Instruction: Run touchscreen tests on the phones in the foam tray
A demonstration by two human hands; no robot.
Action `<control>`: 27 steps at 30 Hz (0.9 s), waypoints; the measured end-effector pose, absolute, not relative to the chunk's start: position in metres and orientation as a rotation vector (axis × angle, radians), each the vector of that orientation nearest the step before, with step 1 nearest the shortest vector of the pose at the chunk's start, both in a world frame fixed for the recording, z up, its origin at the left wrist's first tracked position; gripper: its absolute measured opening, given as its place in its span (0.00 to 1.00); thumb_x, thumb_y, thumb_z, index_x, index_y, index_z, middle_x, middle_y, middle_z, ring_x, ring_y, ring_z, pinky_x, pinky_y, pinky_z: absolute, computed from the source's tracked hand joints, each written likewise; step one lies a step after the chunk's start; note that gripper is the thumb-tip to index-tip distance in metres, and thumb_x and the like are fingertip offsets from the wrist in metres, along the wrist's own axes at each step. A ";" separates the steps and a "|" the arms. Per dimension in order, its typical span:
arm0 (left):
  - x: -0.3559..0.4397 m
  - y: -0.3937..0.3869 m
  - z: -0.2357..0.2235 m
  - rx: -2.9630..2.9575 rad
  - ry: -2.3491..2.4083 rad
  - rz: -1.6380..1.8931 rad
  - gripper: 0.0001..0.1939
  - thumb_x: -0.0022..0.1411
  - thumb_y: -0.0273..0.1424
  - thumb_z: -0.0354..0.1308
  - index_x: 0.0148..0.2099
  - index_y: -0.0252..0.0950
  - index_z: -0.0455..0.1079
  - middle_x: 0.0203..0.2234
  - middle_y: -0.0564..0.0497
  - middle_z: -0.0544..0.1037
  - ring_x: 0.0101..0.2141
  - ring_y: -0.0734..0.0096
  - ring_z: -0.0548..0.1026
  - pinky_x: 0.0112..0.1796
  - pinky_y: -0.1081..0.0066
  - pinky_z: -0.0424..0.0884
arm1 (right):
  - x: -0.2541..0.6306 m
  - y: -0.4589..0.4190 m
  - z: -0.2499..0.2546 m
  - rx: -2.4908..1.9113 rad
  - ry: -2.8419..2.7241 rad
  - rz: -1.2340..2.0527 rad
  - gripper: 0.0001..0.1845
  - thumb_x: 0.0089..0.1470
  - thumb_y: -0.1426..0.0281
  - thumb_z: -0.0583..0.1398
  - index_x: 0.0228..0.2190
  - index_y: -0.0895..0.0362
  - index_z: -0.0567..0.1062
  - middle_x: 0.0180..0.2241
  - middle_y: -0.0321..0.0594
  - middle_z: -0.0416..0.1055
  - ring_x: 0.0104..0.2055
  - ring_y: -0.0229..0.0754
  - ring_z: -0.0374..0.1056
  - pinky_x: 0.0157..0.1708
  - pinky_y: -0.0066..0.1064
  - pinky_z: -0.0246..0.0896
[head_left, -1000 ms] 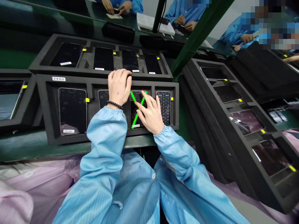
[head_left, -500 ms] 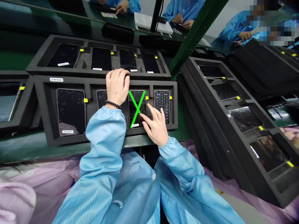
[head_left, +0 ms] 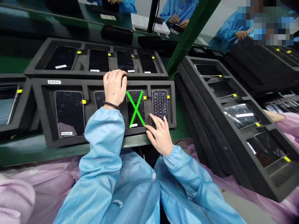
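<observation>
A black foam tray (head_left: pixel 42 109) in front of me holds several phones in slots. The third phone (head_left: pixel 135 109) shows a green X across its dark screen. My right hand (head_left: pixel 159 133) rests at that phone's lower right corner, fingers spread, index tip at the screen's bottom edge. My left hand (head_left: pixel 115 85) lies curled over the second phone (head_left: pixel 99 99) and the tray's top rim, holding nothing. A phone with a menu screen (head_left: pixel 160 105) sits in the rightmost slot, and a dark phone (head_left: pixel 69 113) in the leftmost.
A second tray (head_left: pixel 35 70) of dark phones lies behind the first. More black trays (head_left: pixel 245 149) with phones slope along the right. A green post (head_left: pixel 187 34) rises between them. Other people in blue sleeves (head_left: pixel 224 29) work at the far bench.
My right hand slid down the green-X phone's screen to its lower right corner, uncovering the whole X. My left hand stayed put.
</observation>
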State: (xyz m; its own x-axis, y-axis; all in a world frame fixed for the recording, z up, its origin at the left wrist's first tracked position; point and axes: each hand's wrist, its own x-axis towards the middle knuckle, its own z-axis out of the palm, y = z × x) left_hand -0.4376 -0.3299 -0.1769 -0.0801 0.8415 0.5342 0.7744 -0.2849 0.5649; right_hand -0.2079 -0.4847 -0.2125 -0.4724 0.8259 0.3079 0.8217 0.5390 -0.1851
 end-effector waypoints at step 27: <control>-0.387 -0.435 -0.227 2.076 2.065 1.468 0.26 0.72 0.39 0.39 0.63 0.36 0.66 0.68 0.36 0.58 0.71 0.51 0.47 0.68 0.40 0.32 | -0.144 -0.382 -0.218 -1.358 -1.915 0.002 0.22 0.68 0.65 0.50 0.58 0.55 0.72 0.69 0.46 0.51 0.68 0.52 0.51 0.67 0.51 0.52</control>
State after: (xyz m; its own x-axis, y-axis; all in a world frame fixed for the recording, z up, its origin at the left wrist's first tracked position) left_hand -0.3866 -0.4352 -0.2268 -0.1911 0.7354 0.6501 0.8556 -0.1999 0.4776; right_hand -0.1444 -0.3823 -0.2180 -0.1316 0.8034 0.5807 0.8020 0.4306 -0.4139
